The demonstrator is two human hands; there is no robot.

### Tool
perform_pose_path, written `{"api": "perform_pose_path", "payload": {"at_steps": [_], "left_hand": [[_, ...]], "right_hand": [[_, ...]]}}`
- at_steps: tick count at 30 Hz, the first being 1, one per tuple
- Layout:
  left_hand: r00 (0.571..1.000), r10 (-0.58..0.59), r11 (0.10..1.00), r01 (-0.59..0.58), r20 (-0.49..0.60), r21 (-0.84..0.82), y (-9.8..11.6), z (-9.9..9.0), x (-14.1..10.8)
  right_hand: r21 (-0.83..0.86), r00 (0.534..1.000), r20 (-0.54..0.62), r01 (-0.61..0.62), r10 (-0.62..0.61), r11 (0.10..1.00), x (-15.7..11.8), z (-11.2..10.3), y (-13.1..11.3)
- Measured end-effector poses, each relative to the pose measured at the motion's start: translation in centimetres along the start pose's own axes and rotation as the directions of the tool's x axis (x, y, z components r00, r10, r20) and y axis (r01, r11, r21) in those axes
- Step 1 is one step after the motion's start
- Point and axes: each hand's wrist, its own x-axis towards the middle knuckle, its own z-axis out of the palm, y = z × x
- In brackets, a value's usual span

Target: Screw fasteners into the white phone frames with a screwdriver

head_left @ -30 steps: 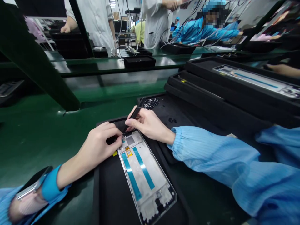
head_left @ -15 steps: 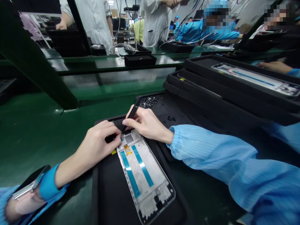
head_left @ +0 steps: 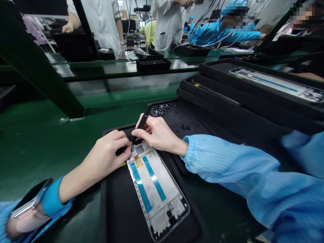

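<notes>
One phone frame (head_left: 153, 192) with two blue strips (head_left: 154, 179) lies in a black tray (head_left: 116, 209), its far end between two hands — the left hand (head_left: 110, 148) with thumb and fingertips together at the corner, gripping what I cannot tell, the right hand (head_left: 159, 131) grasping one black pen-like tool (head_left: 144, 118). Beyond sits one pile of small parts (head_left: 161, 109), too many to count — then a second frame (head_left: 278, 83) on stacked trays (head_left: 215, 67), and two people in white coats (head_left: 101, 23).
</notes>
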Motion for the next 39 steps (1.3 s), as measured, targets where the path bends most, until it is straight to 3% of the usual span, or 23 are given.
{"api": "perform_pose_path", "payload": {"at_steps": [4,9,13,16,22,32,39], "left_hand": [[0.998,0.034,0.999,-0.034,0.047,-0.011,-0.3,-0.1,-0.6],[0.997,0.073,0.997,-0.073,-0.017,-0.015,0.2,-0.4,-1.1],[0.995,0.092,0.995,-0.093,-0.041,-0.035,0.5,-0.5,-1.1],[0.998,0.027,0.996,-0.033,-0.064,-0.088,0.5,-0.5,-1.1],[0.985,-0.127,0.977,0.103,-0.12,-0.186,0.6,-0.3,-0.7],[0.983,-0.142,0.97,0.115,-0.117,-0.212,0.6,0.1,-0.6],[0.981,-0.152,0.97,0.124,-0.123,-0.211,0.4,0.3,-0.8]], "right_hand": [[0.031,1.0,0.008,-0.02,0.02,0.999,0.0,0.0,0.2],[0.098,0.998,0.015,-0.06,0.059,0.993,-0.1,0.0,0.0],[0.044,0.999,0.023,-0.03,0.029,0.999,-0.2,0.0,-0.2],[0.061,1.0,0.018,-0.026,0.025,0.998,-0.3,0.0,-0.4],[0.271,0.995,0.032,-0.095,0.09,0.958,-0.2,0.3,-0.4],[0.187,0.998,0.056,-0.048,0.038,0.981,-0.2,0.3,-0.2],[0.009,0.99,0.044,0.133,-0.133,0.991,-0.1,0.5,-0.4]]}}
